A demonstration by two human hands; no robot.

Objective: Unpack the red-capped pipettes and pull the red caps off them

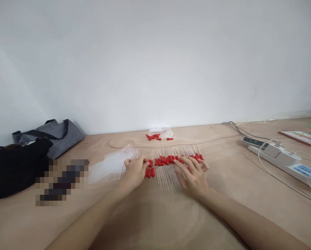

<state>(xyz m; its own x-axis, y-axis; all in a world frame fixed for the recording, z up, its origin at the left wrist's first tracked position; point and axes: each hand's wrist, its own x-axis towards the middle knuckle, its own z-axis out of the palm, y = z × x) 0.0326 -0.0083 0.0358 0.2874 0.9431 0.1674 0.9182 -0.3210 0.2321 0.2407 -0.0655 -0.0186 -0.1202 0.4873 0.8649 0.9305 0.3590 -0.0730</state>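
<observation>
A row of droppers, thin clear tubes with red rubber bulbs (168,160), lies in front of me, tubes pointing toward the wall. Below the bulbs, more clear tubes (168,178) lie side by side, their tips toward me. My left hand (135,170) is at the row's left end, its fingers curled in a pinch at a red bulb (150,163). Several other red bulbs (149,172) lie just under those fingertips. My right hand (193,175) rests over the right part of the row with fingers spread, touching bulbs and partly hiding them.
Clear zip bags (107,168) lie left of my left hand. Near the wall, more red-bulbed droppers (152,136) lie by a clear bag (160,131). A striped bag (64,137) and black cloth (20,166) occupy the left; a power strip (288,163) with cables stands right.
</observation>
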